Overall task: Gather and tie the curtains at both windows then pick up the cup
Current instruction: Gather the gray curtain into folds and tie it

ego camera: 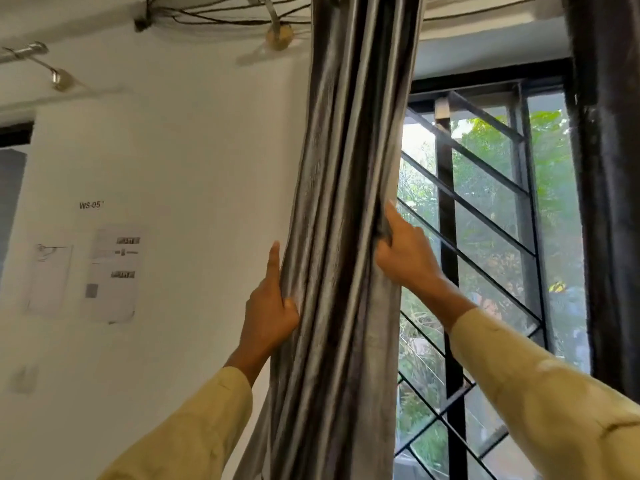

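Note:
A grey shiny curtain [343, 202] hangs bunched into a narrow column at the left side of the window [485, 216]. My left hand [270, 306] grips the curtain's left edge, with the thumb pressed into the folds and the forefinger pointing up along the cloth. My right hand [403, 251] grips the right edge, its fingers curled into the folds. Both arms wear yellow sleeves. A second, darker curtain [609, 188] hangs at the far right. No cup is in view.
Black diagonal window bars [491, 244] stand behind the curtain, with green trees outside. Printed sheets [112, 275] and a "WS-05" label are stuck on the white wall to the left. A curtain rod bracket [278, 36] and cables run near the ceiling.

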